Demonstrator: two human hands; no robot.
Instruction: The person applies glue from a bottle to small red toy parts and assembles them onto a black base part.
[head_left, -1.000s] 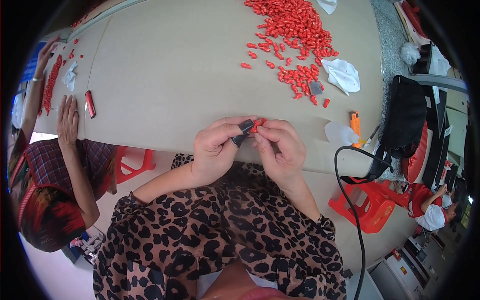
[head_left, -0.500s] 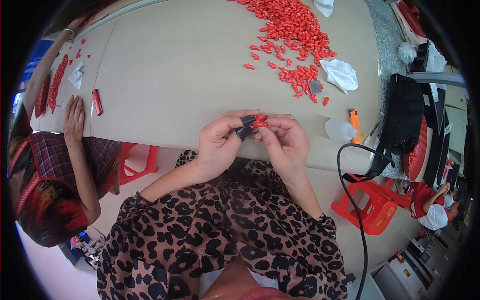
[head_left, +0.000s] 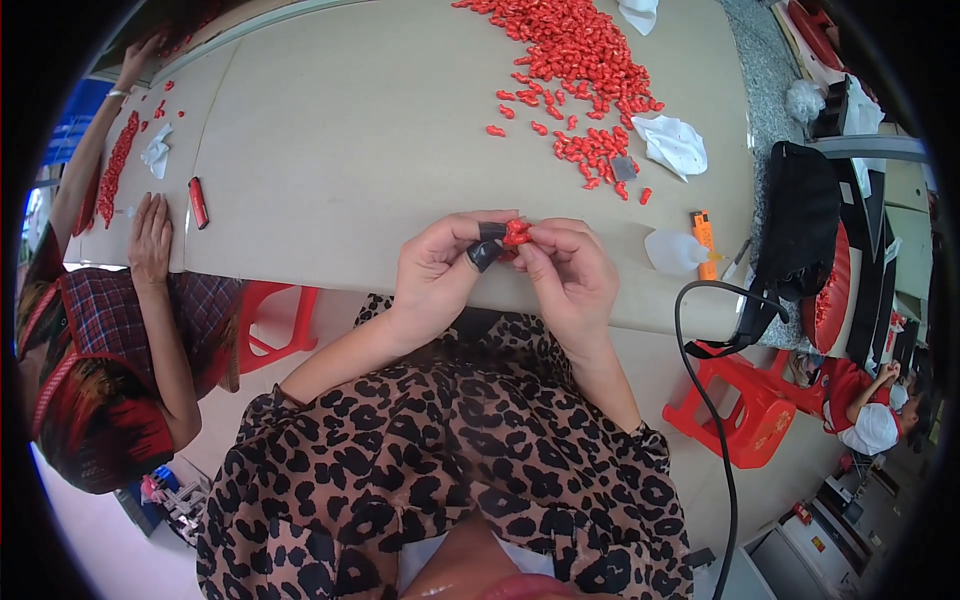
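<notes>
Between my two hands is a small glossy red knobbly piece (head_left: 516, 233), held over the front edge of the table. My left hand (head_left: 437, 270) pinches it from the left, with black tape wrapped on the thumb and forefinger. From the right, the thumb and forefinger of my right hand (head_left: 572, 272) close on the same piece. Its underside is partly hidden by my fingers. Beyond my hands lies a large heap of similar red pieces (head_left: 590, 65), with a few strays and a small grey square (head_left: 624, 168) at its near end.
Right of my hands are a translucent squeeze bottle (head_left: 672, 252), an orange lighter (head_left: 704, 240) and a crumpled white tissue (head_left: 672, 146). A black bag (head_left: 805, 215) hangs at the table's right end, above a red stool (head_left: 735, 415). At left, a co-worker's hand (head_left: 149, 235) rests near a red lighter (head_left: 198, 203).
The red piece has been turned slightly between my fingertips, and my left thumb has shifted a little. Both hands stay in about the same place. The co-worker's far arm has moved a little.
</notes>
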